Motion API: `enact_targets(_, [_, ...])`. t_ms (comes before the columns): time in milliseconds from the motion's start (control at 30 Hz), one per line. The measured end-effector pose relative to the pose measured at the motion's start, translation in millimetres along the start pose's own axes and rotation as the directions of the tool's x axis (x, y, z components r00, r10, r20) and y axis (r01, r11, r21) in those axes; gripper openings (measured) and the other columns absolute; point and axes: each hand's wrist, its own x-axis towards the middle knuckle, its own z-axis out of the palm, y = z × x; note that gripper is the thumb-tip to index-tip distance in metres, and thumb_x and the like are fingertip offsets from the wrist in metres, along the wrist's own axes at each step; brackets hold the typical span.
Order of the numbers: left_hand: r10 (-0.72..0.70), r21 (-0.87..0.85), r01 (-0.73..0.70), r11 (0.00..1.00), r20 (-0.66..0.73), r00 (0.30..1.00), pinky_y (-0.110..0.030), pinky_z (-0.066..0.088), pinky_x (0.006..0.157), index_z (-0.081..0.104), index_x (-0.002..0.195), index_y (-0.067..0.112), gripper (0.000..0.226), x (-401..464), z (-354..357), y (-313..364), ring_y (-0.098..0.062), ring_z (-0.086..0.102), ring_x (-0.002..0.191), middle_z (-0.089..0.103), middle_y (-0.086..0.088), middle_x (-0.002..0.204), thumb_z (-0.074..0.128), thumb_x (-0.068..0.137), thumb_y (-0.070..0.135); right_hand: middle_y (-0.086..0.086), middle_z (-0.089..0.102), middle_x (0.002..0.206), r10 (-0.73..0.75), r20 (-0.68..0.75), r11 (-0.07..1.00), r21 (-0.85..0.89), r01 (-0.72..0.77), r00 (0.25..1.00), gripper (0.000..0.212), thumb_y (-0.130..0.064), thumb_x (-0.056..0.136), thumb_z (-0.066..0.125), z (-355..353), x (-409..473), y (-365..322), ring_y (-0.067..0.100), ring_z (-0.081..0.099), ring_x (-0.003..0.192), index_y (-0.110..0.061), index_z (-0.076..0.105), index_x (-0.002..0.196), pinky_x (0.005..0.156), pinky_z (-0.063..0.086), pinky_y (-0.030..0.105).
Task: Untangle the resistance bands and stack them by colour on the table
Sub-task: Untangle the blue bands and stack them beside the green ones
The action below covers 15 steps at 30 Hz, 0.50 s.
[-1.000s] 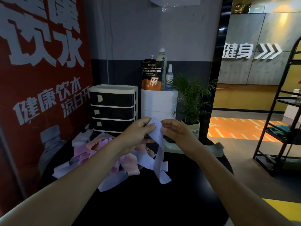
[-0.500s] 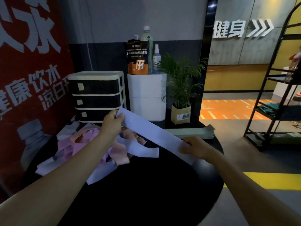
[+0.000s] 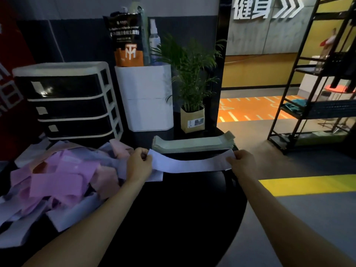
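Dim gym light falls on the round black table [image 3: 185,218] under my arms, its bare dark top nearest to me. Just past that bare patch I hold a pale lavender band [image 3: 189,163] stretched flat, slightly sagging in the middle. My left hand [image 3: 139,165] has its fingers curled round the band's left end, and my right hand [image 3: 242,162] pinches the right end. Whether the band touches the table I cannot tell.

Left of the band, the tangled heap [image 3: 59,180] of pink, purple and lavender bands lies sprawled across the table, reaching up against my left wrist. Directly behind the band, a neat stack of green bands [image 3: 192,144] lies flat, running parallel to it and just apart from it.

Further back from the band stand a black and white drawer unit [image 3: 71,103] to the left, a white box [image 3: 146,97] with a dark and orange pouch [image 3: 126,38] and a spray bottle [image 3: 154,38] on top, and a potted plant [image 3: 192,78]. Far right of the band a black metal shelf rack [image 3: 312,83] stands on the floor.
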Motion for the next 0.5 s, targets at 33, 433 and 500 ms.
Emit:
enact_targets(33, [0.009,0.039,-0.009,0.999,0.004,1.0,-0.03,0.038,0.075,0.058,0.104,-0.001,0.017,-1.0,3.9,-2.2,-0.032,0.057,0.094,0.063,-0.017,0.1,0.049,0.092,0.005,0.025,0.066,0.084,-0.016,-0.021,1.0,-0.027,0.015,1.0,0.012,-0.003,0.079,0.061,2.3,2.4,3.1,0.04,0.061,0.083,0.007,0.065,0.085,0.063,0.033,0.029])
enact_targets(433, [0.055,0.058,-0.053,0.997,-0.03,0.998,-0.032,0.037,0.071,0.052,0.104,0.008,0.012,-5.4,16.9,-34.4,-0.024,0.051,0.078,0.058,-0.009,0.087,0.049,0.092,0.011,0.02,0.061,0.078,-0.113,-0.167,0.994,-0.017,0.112,0.98,0.023,-0.014,0.091,0.049,14.5,-7.2,13.1,0.036,0.055,0.077,0.006,0.059,0.084,0.061,0.039,0.035])
enact_targets(500, [0.057,0.048,-0.056,0.997,-0.027,0.998,-0.031,0.037,0.072,0.053,0.109,0.008,0.017,-4.5,17.8,-35.8,-0.023,0.051,0.08,0.06,-0.011,0.092,0.048,0.093,0.013,0.019,0.063,0.084,-0.083,-0.185,0.997,-0.015,0.082,0.979,0.016,-0.005,0.088,0.047,12.9,-9.4,11.1,0.035,0.056,0.082,0.004,0.06,0.089,0.069,0.045,0.039])
